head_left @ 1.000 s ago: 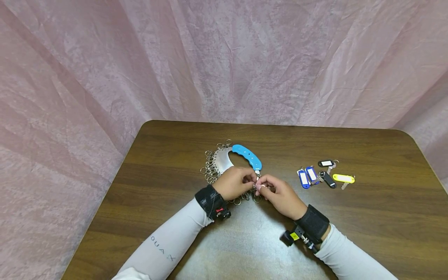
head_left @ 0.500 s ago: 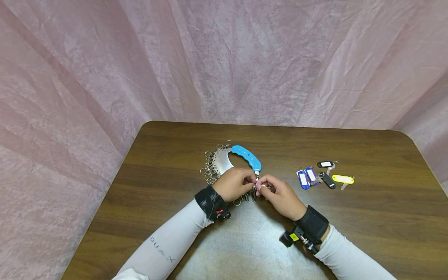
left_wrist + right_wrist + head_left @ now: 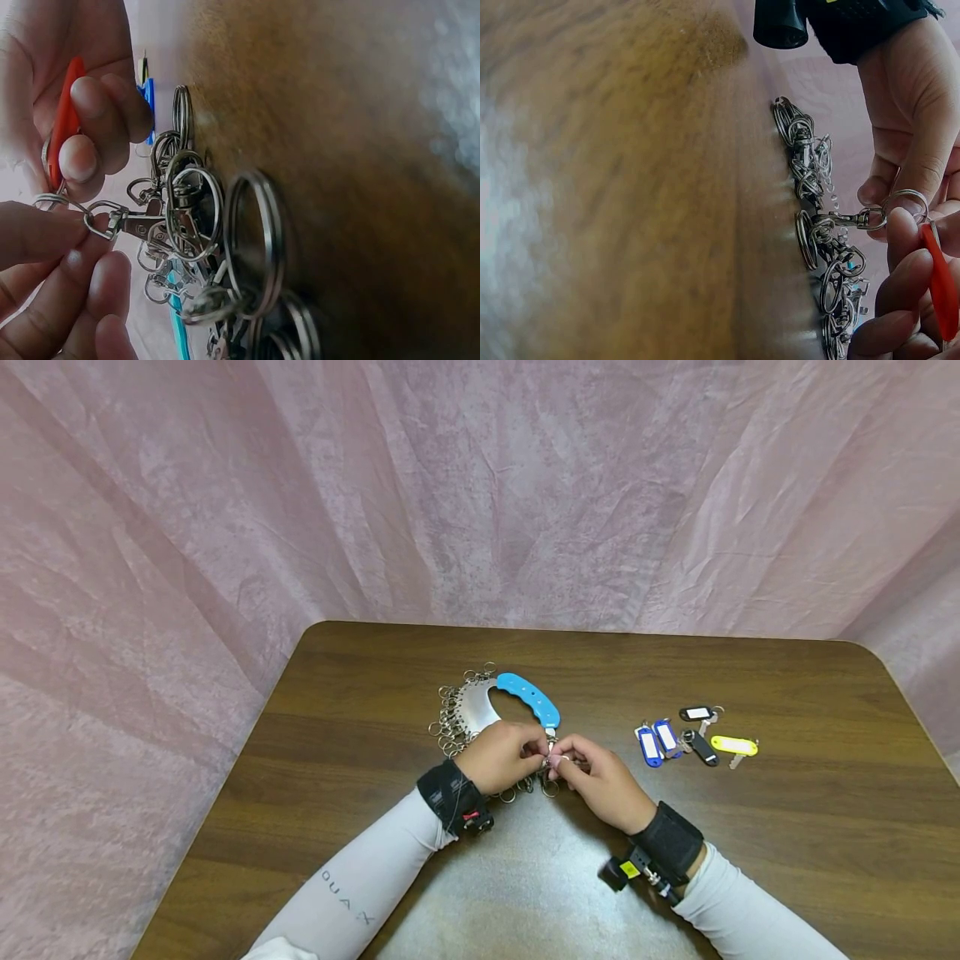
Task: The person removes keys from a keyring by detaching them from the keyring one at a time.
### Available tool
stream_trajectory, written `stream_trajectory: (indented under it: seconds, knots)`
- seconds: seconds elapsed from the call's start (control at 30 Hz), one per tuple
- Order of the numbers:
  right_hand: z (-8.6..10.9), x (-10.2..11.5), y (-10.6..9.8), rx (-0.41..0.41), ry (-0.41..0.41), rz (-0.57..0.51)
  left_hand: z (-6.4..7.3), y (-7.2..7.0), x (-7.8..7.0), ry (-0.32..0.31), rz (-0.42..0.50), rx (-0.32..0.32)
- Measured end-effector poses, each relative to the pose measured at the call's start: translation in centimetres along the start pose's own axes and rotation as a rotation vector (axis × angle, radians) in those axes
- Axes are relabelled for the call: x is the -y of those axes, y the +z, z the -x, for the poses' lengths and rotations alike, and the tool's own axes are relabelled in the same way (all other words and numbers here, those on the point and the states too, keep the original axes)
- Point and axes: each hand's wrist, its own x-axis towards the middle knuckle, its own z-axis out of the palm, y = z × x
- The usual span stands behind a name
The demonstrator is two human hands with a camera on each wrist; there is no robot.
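Note:
A metal crescent-shaped key holder [image 3: 474,706] with a blue handle [image 3: 531,696] lies on the table, many split rings and swivel clasps hanging along its edge. My left hand [image 3: 501,755] is over its near end, thumb and finger pinching the loop of one swivel clasp [image 3: 142,225]. My right hand [image 3: 606,783] meets it there and grips a red key tag [image 3: 941,285] in curled fingers. The tag's split ring [image 3: 910,193] is between both hands' fingertips, at the clasp's loop. Fingers partly cover the ring and the tag.
Right of the hands lie two blue key tags [image 3: 650,747], two black key tags [image 3: 702,748] and a yellow key tag [image 3: 735,745], some with keys showing. The wooden table [image 3: 810,827] has rounded far corners, with a pink curtain [image 3: 480,493] behind it.
Both hands stay in place with the clasp and the red key tag. The head view tilts very slightly, so the table sits a little lower in the picture.

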Motion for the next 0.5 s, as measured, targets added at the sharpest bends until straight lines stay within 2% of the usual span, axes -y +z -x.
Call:
stream_trajectory:
  seconds: [0.33, 0.5]
  knots:
    - [-0.07, -0.03, -0.06, -0.011, 0.028, -0.002, -0.03, -0.03, -0.01, 0.016, 0.002, -0.016]
    - [-0.03, 0.07, -0.05, -0.003, 0.011, -0.013, -0.10, 0.09, 0.21, 0.001, 0.027, -0.012]
